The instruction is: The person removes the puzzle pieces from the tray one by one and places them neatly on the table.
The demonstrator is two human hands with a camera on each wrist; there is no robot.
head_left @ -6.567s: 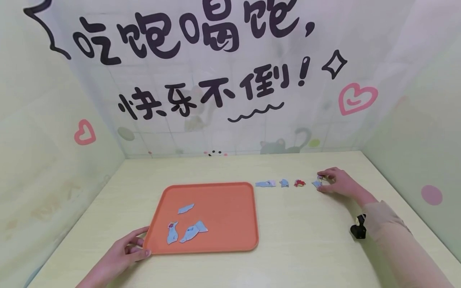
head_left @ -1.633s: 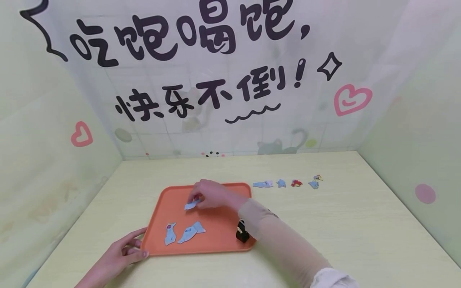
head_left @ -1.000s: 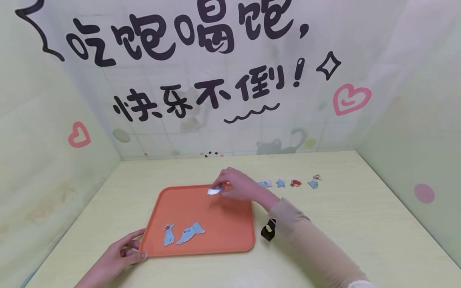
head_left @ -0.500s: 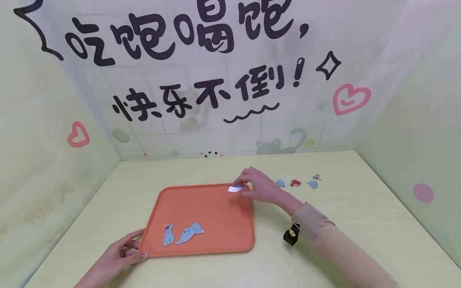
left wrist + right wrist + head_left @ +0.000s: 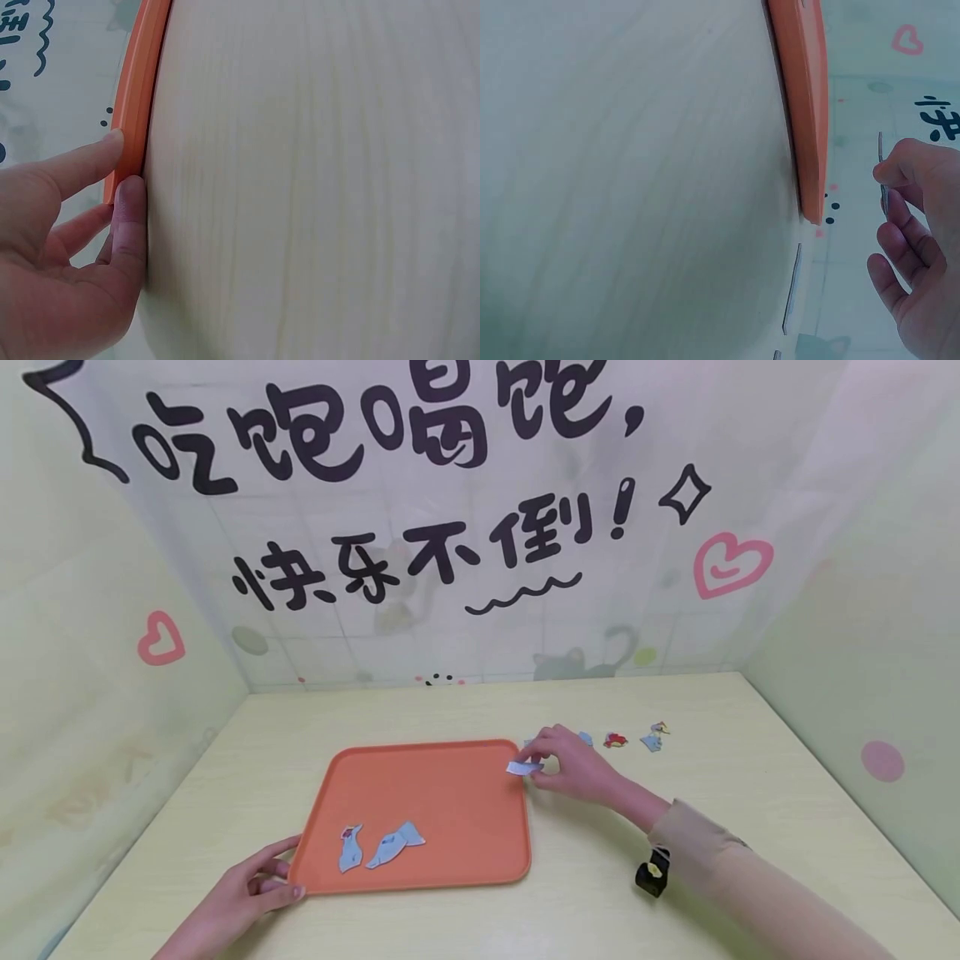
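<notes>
An orange tray (image 5: 435,789) lies on the table, its near left corner gripped by my left hand (image 5: 243,893); in the left wrist view the thumb and fingers pinch the tray rim (image 5: 139,97). Two light-blue puzzle pieces rest on it, one upright-shaped with a red patch (image 5: 350,852), one slanting (image 5: 395,845). My right hand (image 5: 576,767) pinches a light-blue puzzle piece (image 5: 519,768) between thumb and fingertips, over the tray's far right corner. The right wrist view shows that held piece (image 5: 880,146) edge-on, raised above the table.
Right of the tray, puzzle pieces form a row: a blue one (image 5: 586,739) partly behind my right hand, a red one (image 5: 615,740), and a blue and yellow group (image 5: 654,737). Another piece (image 5: 528,743) is mostly hidden. Printed cloth walls (image 5: 450,635) enclose the table.
My right hand left the blue and yellow pieces at the row's right end, picked the upper blue piece off the tray and carried it right. My left hand stayed on the tray corner.
</notes>
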